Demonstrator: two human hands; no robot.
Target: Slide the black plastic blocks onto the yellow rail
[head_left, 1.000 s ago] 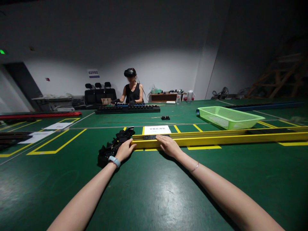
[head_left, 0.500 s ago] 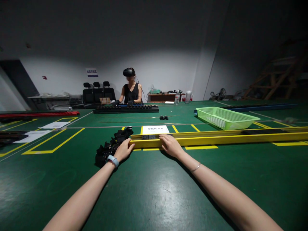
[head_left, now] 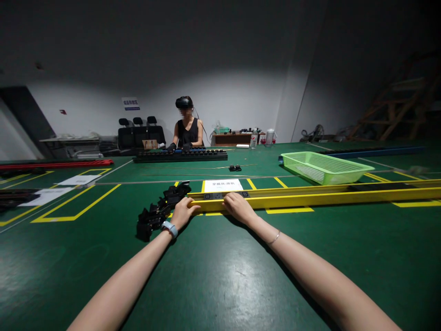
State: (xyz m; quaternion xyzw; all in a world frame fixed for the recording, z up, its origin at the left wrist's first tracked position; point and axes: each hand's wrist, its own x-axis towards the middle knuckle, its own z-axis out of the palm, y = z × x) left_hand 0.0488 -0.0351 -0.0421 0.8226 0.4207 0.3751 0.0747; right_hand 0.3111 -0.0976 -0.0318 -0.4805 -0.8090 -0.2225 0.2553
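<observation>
A long yellow rail (head_left: 310, 197) lies across the green table. Near its left end my left hand (head_left: 183, 213) is closed on the near wall, thumb in front and fingers over the top. My right hand (head_left: 237, 207) is bent over the same wall further right, its fingertips hidden inside the channel. Small grey socket modules (head_left: 217, 196) sit in the channel between and beside my hands. A heap of black modules (head_left: 151, 216) lies just left of the rail's end, close to my left wrist. Behind the rail is a white printed sheet (head_left: 223, 185).
Beyond the rail stands a green basket (head_left: 324, 168). Two small black parts (head_left: 234, 168) and thin rods lie mid-table. Across the table a person in a headset works at black rails (head_left: 181, 157). A red rail (head_left: 58, 164) and paper sheets (head_left: 48, 195) are on the left.
My left hand has shifted right along the rail, away from the black heap. My right hand has slid slightly left, uncovering a grey module on its right.
</observation>
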